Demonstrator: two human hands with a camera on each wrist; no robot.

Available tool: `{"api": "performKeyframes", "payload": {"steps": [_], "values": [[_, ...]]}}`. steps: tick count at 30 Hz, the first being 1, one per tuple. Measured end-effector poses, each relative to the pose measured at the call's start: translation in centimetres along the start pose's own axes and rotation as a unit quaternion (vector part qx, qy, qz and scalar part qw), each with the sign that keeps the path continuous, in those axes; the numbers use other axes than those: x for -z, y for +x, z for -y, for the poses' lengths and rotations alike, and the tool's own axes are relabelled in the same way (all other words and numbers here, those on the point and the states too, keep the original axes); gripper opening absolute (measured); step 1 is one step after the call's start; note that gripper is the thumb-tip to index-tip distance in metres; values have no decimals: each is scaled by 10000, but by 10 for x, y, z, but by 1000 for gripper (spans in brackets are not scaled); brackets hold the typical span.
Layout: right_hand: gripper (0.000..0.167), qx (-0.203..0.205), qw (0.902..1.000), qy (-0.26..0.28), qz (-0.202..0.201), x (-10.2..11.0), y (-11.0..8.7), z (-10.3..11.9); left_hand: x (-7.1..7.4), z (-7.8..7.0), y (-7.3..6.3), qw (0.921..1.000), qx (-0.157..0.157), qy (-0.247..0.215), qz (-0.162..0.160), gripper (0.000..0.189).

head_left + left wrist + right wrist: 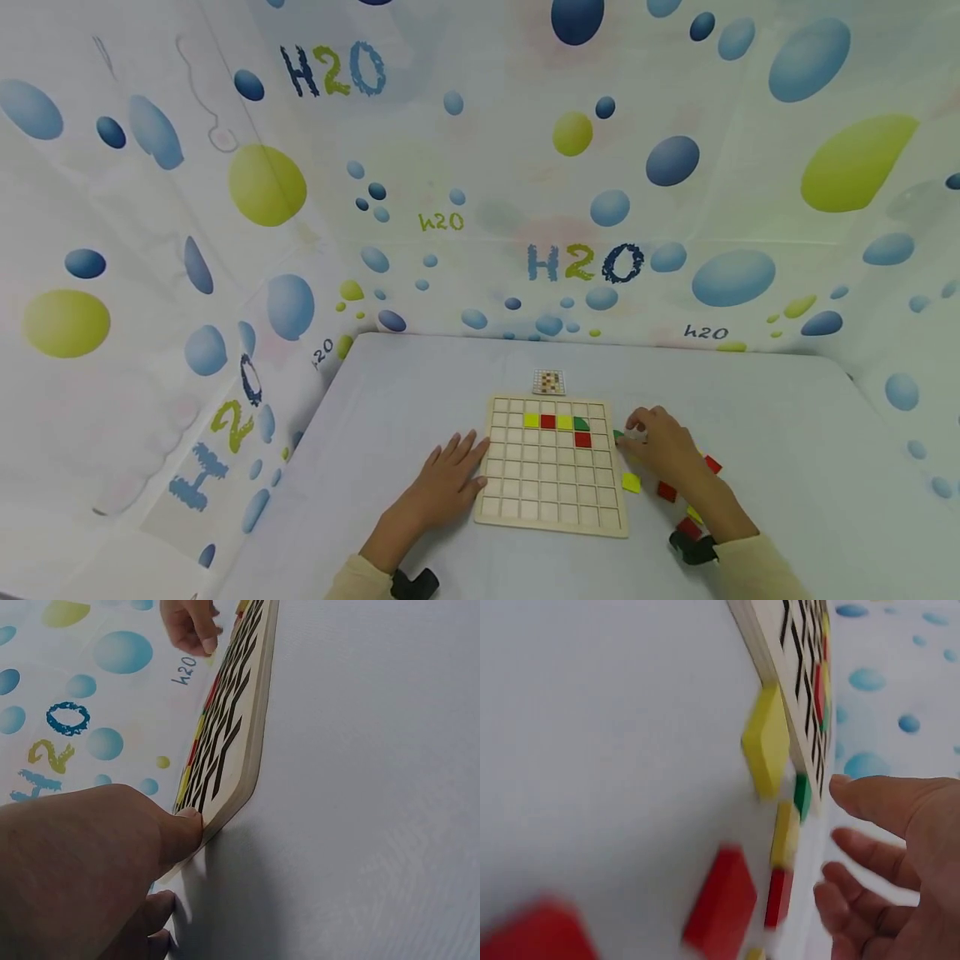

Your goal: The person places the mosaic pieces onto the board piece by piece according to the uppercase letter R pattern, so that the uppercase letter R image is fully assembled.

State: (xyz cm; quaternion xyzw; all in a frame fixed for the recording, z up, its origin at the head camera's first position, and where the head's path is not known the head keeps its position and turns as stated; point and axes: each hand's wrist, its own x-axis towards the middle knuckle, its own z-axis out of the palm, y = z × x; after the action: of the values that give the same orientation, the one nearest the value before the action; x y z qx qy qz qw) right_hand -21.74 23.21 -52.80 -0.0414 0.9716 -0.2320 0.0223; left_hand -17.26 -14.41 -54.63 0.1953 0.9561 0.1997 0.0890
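A square wooden grid board [522, 502] lies on the white table. In its upper rows sit yellow, red and green tiles, among them a red tile [582, 440] under a green one [581, 423]. My left hand [448, 481] rests beside the board's left edge, fingers spread; the left wrist view shows the thumb [178, 834] touching that edge. My right hand [663, 446] hovers past the right edge by a small green piece [618, 435]. In the right wrist view its thumb [877, 801] and fingers stand apart, with nothing between them.
Loose tiles lie right of the board: a yellow one [632, 482] near its edge, a red one [667, 492] and several more partly under the right forearm. A small pattern card [549, 382] lies behind the board. A patterned sheet hangs behind the table.
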Motion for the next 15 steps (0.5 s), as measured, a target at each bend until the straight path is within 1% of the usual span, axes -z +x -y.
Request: {"api": "performKeyframes", "payload": {"steps": [2, 4, 7, 9, 12, 15], "values": [[35, -238, 9995, -201, -31, 6, -3, -9, 0, 0, -1, 10000, 18, -9, 4, 62], [38, -459, 9979, -463, 27, 11, -4, -16, 1, -1, -1, 10000, 23, -38, -8, 62], [37, -664, 9957, -619, 191, 14, -5, -21, 2, -2, -2, 10000, 17, -62, -33, 62], [33, -687, 9951, -665, 264, 13, -5, -22, 2, -3, -2, 10000, 4, -66, -45, 62], [29, -682, 9956, -582, 285, 10, -2, -23, 1, -3, -2, 10000, -3, -58, -42, 62], [26, -623, 9965, -505, 216, 6, 2, -25, 0, -2, -1, 10000, -2, -49, -22, 62]]}}
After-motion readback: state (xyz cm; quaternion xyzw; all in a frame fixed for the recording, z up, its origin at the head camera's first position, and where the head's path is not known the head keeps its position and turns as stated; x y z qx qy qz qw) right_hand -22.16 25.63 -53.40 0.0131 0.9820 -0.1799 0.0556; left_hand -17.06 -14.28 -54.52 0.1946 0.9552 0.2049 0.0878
